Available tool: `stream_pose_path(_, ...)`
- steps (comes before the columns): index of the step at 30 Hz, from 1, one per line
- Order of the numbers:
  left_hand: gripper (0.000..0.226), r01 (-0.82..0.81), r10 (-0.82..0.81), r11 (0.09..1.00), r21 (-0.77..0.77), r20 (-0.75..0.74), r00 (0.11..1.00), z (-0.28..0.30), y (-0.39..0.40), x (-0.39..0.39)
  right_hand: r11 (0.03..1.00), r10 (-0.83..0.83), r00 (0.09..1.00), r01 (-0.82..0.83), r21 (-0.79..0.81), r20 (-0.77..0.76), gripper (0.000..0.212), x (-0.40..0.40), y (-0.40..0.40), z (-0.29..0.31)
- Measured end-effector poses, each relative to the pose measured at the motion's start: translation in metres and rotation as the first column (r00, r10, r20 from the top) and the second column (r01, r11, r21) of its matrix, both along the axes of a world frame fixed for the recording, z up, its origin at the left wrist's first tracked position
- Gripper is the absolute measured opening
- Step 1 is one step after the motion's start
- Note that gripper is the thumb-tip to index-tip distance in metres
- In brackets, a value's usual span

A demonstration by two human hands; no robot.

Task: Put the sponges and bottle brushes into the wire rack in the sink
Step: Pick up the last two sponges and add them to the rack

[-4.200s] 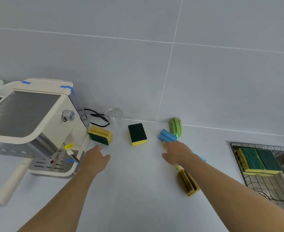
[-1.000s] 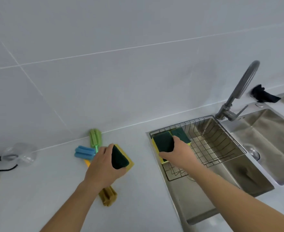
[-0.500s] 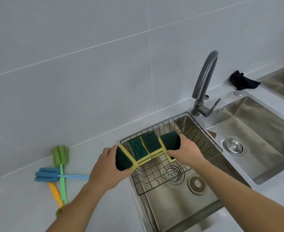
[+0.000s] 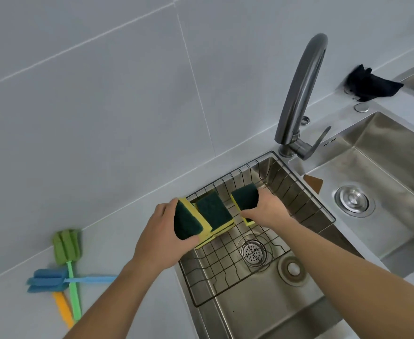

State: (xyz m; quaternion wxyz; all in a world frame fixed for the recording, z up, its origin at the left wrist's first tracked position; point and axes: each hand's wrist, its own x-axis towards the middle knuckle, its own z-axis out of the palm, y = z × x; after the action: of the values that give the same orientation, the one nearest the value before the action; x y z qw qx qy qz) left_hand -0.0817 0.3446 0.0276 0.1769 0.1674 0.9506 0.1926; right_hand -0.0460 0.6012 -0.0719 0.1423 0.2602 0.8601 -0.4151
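A wire rack (image 4: 299, 192) sits in the left sink basin. A green-and-yellow sponge (image 4: 213, 210) lies at the rack's far left corner. My left hand (image 4: 159, 238) grips another such sponge (image 4: 189, 222) at the rack's left rim, pressed against the lying one. Over the rack's back part, my right hand (image 4: 267, 209) holds a third sponge (image 4: 245, 200). Three bottle brushes lie crossed on the counter at the left: a green one (image 4: 66, 248), a blue one (image 4: 47, 281) and an orange handle (image 4: 63, 309).
A curved grey tap (image 4: 299, 94) rises behind the rack. The second basin (image 4: 384, 167) with its drain lies to the right. A black cloth (image 4: 369, 84) rests at the far right by the wall. The tiled wall runs along the counter's back.
Both hands have carried their sponges from the counter to the rack. Over the last half second the left sponge has closed against the one lying in the rack, and the right one has moved slightly back.
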Motion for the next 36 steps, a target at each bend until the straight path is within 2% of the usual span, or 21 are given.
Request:
stream_pose_path(6,0.099,-0.005,0.005,1.0,-0.014,0.014,1.0,-0.013,0.014,-0.022,0.999,0.044,0.999,-0.044,0.008,0.019,0.076,-0.019,-0.006,-0.017)
stream_pose_path(15,0.094,-0.003,0.003,1.0,0.012,-0.007,1.0,-0.023,0.029,-0.043,0.996,0.092,0.996,-0.092,-0.002,-0.011,0.058,-0.029,-0.01,-0.03)
stream_pose_path(19,0.088,0.002,0.0,0.999,0.032,-0.051,0.999,-0.019,0.034,-0.052,0.998,0.052,0.998,-0.053,-0.028,-0.028,0.047,-0.029,-0.007,-0.034)
stream_pose_path(24,0.086,0.055,-0.051,0.998,0.033,-0.091,0.995,-0.013,0.057,-0.059,0.995,0.048,0.998,-0.051,-0.091,-0.034,0.045,-0.03,-0.002,-0.032)
stream_pose_path(30,0.096,0.123,-0.12,0.991,0.056,-0.054,0.991,-0.014,0.105,-0.061,0.972,-0.041,0.999,0.045,-0.231,0.022,0.045,-0.022,0.018,-0.029)
stream_pose_path(36,0.101,0.211,-0.211,0.977,-0.014,-0.011,0.977,-0.038,0.137,-0.057,0.967,-0.141,0.99,0.143,-0.21,0.027,0.043,-0.004,0.045,-0.025)
